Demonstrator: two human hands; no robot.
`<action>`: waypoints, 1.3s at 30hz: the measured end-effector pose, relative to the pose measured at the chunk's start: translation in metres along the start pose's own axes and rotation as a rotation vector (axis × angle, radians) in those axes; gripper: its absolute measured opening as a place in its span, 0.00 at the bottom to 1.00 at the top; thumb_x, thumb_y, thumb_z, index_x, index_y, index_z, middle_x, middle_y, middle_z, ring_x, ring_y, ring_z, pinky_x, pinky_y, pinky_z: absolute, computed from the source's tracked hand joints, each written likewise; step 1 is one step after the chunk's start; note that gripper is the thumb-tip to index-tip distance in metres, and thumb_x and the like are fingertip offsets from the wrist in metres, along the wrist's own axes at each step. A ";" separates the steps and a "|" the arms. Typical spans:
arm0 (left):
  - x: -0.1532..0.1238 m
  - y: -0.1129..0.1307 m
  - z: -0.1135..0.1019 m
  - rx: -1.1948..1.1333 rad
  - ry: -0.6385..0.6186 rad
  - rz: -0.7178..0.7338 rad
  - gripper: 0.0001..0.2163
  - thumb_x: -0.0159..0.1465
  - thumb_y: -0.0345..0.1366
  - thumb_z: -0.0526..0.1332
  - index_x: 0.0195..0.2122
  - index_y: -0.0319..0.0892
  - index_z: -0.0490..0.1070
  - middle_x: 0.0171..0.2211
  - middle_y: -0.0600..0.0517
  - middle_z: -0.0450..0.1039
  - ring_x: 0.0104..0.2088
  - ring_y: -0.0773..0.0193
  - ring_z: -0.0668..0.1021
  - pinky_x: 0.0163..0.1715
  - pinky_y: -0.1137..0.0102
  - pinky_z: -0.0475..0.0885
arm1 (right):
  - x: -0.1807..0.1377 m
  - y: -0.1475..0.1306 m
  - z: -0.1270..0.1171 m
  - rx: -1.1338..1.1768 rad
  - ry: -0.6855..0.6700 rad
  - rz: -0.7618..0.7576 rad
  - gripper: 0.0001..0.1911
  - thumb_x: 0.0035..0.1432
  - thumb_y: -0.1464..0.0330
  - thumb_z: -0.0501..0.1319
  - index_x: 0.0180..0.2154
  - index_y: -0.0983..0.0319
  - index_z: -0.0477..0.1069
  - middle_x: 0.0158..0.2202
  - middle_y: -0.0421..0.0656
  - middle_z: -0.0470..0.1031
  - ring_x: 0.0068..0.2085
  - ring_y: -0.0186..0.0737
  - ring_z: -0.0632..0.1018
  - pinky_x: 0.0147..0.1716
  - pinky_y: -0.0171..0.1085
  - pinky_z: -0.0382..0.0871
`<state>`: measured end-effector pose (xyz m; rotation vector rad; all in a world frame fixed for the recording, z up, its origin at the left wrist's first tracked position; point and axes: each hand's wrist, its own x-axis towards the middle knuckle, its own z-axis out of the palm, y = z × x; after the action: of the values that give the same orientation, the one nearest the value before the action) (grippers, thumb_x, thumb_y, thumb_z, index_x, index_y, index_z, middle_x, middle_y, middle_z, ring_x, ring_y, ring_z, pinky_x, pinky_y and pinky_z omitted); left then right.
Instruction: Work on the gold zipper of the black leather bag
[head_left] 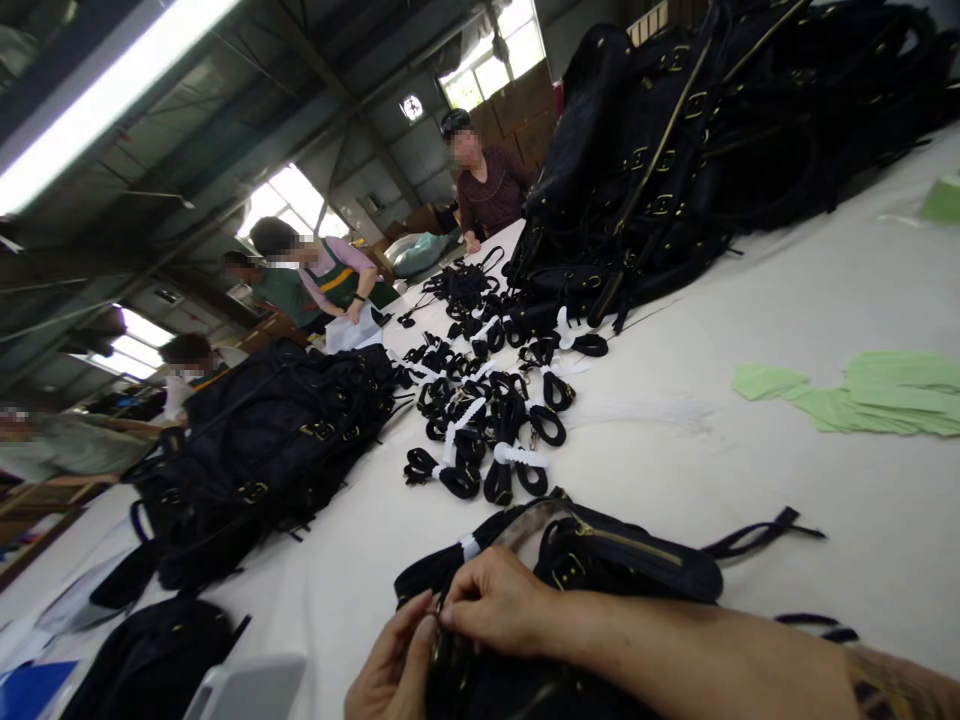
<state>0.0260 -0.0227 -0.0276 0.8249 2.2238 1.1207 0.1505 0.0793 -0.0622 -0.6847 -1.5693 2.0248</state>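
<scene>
Near edge of white counter: black fabric bag with brass zipper, lying flat just beyond both hands. Left hand cupped from below, fingers curled near a small dark fitting, grip itself not clear to see. Right hand pinched closed on the same spot at the bag's near-left end. Farther back, centre: heap of black looped straps tied with white bands. Far right: pile of black bags. Right: pale green paper slips.

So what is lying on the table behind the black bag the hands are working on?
Behind the black bag lie bundled black straps tied with white bands, then heaped black bags. The table beneath them is covered.
</scene>
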 end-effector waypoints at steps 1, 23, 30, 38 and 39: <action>0.003 -0.003 -0.002 -0.047 -0.069 -0.038 0.28 0.44 0.57 0.70 0.40 0.43 0.77 0.43 0.49 0.79 0.48 0.52 0.77 0.47 0.69 0.72 | 0.000 0.001 0.000 0.000 -0.003 -0.004 0.06 0.50 0.73 0.61 0.26 0.66 0.77 0.19 0.38 0.71 0.18 0.30 0.70 0.16 0.25 0.60; 0.018 -0.011 0.003 -0.098 -0.089 0.434 0.10 0.62 0.44 0.62 0.40 0.47 0.78 0.34 0.52 0.76 0.36 0.63 0.77 0.38 0.74 0.73 | 0.006 0.011 0.003 0.105 0.036 -0.015 0.06 0.48 0.71 0.61 0.32 0.65 0.67 0.21 0.34 0.68 0.19 0.29 0.70 0.19 0.27 0.59; 0.017 -0.022 0.009 -0.116 -0.156 0.605 0.12 0.67 0.36 0.56 0.48 0.53 0.75 0.35 0.53 0.72 0.36 0.68 0.76 0.35 0.76 0.72 | 0.003 0.007 0.002 0.059 0.055 -0.023 0.10 0.50 0.65 0.63 0.30 0.66 0.72 0.23 0.38 0.70 0.21 0.28 0.69 0.21 0.27 0.59; 0.008 -0.028 0.008 -0.121 -0.062 0.537 0.04 0.64 0.36 0.60 0.34 0.46 0.74 0.31 0.55 0.76 0.33 0.66 0.78 0.34 0.77 0.73 | 0.005 0.003 -0.002 0.231 0.067 0.030 0.19 0.44 0.58 0.71 0.30 0.67 0.73 0.25 0.42 0.74 0.19 0.27 0.68 0.20 0.27 0.59; 0.008 -0.028 0.008 -0.112 -0.062 0.604 0.04 0.64 0.34 0.59 0.34 0.46 0.74 0.32 0.54 0.76 0.33 0.66 0.78 0.35 0.76 0.74 | 0.006 0.003 -0.003 0.247 0.069 0.040 0.20 0.44 0.57 0.72 0.30 0.67 0.73 0.25 0.43 0.75 0.19 0.27 0.67 0.20 0.27 0.59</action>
<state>0.0182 -0.0264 -0.0568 1.5164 1.8813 1.4422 0.1478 0.0842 -0.0666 -0.6859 -1.2489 2.1531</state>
